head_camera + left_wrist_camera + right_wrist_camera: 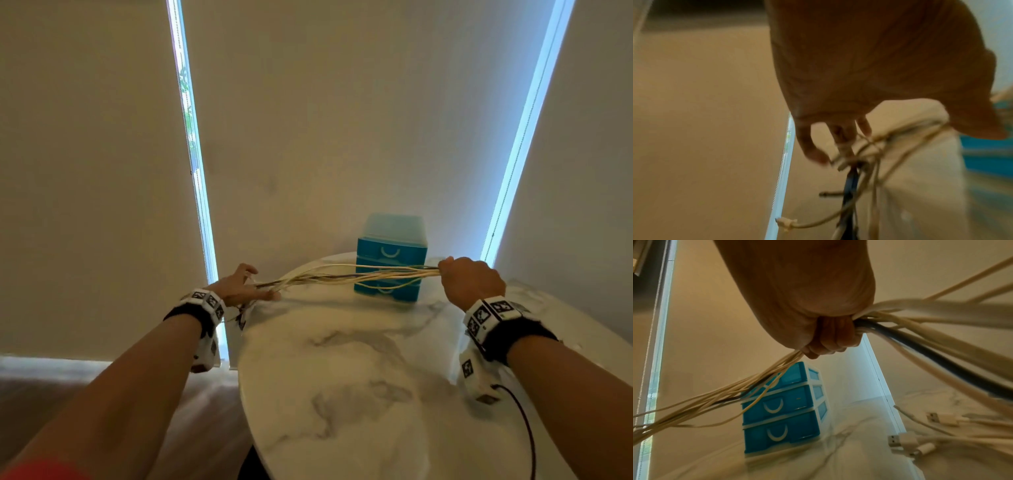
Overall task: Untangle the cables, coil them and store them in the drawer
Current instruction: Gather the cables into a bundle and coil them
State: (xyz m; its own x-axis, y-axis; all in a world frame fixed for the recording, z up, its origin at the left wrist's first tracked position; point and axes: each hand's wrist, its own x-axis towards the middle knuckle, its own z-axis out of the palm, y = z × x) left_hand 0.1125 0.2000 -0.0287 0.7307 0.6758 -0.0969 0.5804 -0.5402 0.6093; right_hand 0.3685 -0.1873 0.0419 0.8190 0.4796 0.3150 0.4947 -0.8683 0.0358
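A bundle of cream cables with one dark cable point(359, 274) stretches taut between my two hands above the marble table point(342, 377). My right hand point(448, 274) grips one end in a closed fist point(828, 340), and cables point(920, 331) spill out on both sides of it. My left hand point(260, 284) holds the other end off the table's left edge, fingers spread with the strands point(875, 142) running between them. Loose ends with connectors point(785, 224) dangle below it. Behind the cables stands the blue drawer unit point(390, 253), with its drawers point(781, 410) closed.
White USB plug ends point(900, 440) lie on the table to the right of the drawer unit. Window blinds hang close behind the table. A wooden floor point(102, 394) lies beyond the table's left edge. A black wire point(524, 428) hangs from my right wrist band.
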